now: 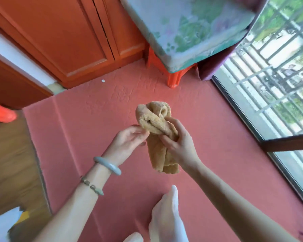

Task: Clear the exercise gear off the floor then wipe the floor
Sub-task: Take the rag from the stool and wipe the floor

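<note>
- Two stages are set by the task, and the first is judged done as far as the view reaches: no loose exercise gear is seen on the pink floor (87,140). Whether the creased pink covering is itself a mat to be cleared cannot be told.
- Wiping is judged not yet begun, since the cloth (153,122) is held up in the air and is not pressed to the floor.
- The cloth is found in the middle of the scene, between the two hands, nearer than the orange stool leg (173,79) and to the left of the window (269,95).
- The right hand (179,143) is closed round the cloth's bunched middle, with fingers and thumb curled over it.
- The left hand (128,138) is brought to the cloth's left edge, where a fold appears to be lightly pinched by the fingertips.
- The cloth is seen as tan and fluffy, bunched and folded. Its upper part is rolled into loose loops, and its lower end hangs below the right hand in layers. Whether it is damp cannot be told.
- A small white scrap (103,81) is seen on the far floor near the cupboard doors (68,42), so the whole surface is judged left to be wiped.
</note>
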Motion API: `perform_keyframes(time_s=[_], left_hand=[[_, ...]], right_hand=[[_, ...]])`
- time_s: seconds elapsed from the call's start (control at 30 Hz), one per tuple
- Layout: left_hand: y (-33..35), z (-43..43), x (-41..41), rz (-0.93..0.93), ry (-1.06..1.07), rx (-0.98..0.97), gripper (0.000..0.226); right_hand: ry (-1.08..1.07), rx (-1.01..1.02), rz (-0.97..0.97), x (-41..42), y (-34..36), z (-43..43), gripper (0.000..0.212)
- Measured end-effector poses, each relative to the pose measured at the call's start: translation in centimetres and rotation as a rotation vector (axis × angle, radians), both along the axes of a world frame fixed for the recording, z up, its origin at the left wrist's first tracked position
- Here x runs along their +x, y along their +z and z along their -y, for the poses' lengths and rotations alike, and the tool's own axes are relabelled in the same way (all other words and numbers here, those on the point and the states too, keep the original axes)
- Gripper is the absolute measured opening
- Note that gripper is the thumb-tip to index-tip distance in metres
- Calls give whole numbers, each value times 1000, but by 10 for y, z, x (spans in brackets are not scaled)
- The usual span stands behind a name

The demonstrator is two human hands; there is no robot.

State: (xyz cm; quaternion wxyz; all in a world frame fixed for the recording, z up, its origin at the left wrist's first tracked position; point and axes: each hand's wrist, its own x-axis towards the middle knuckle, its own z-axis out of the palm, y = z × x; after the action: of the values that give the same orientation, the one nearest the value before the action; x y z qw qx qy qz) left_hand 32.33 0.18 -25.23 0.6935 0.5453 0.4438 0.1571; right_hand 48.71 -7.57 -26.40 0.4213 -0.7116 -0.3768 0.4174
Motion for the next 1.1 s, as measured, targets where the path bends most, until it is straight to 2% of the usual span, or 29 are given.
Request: perform_keyframes(time_s=[0.03,0.1,0.17,0.23,0.4,0.5,0.6,0.63,0.73,0.83,0.93,1.03,1.1], left_hand=[[28,-4,5,5,-34,-2,59],[77,-10,11,-1,-54,3,73],[114,-19,12,-41,-49,37,77],[142,-29,12,-70,-18,81,75],[187,-72,6,-89,109,150,55],[197,-107,1,-104,122,147,44],[201,-150,1,-52,71,117,19],[204,-165,3,-24,53,101,17],[211,-207,9,48,4,16,18],[212,-239,21,86,-9,-27,5],[214,-265,34,142,31,-33,24],[213,-287,50,63,-19,92,47],[209,-299,64,41,-10,79,63]], right_hand=[[17,19,-30,-1,26,-2,49],[38,30,-129,-1,74,-8,52],[53,41,-237,1,116,-19,52],[87,61,-261,2,146,-32,48],[57,117,-294,-4,199,-74,31],[12,125,-257,-13,213,-104,42],[-93,117,-241,-19,223,-140,67],[-129,122,-224,-19,226,-152,72],[-226,173,-211,-21,231,-187,72],[-277,172,-266,-26,230,-214,72],[-376,184,-305,-23,224,-234,67],[-427,214,-335,-12,220,-254,63],[-448,232,-347,0,216,-270,62]])
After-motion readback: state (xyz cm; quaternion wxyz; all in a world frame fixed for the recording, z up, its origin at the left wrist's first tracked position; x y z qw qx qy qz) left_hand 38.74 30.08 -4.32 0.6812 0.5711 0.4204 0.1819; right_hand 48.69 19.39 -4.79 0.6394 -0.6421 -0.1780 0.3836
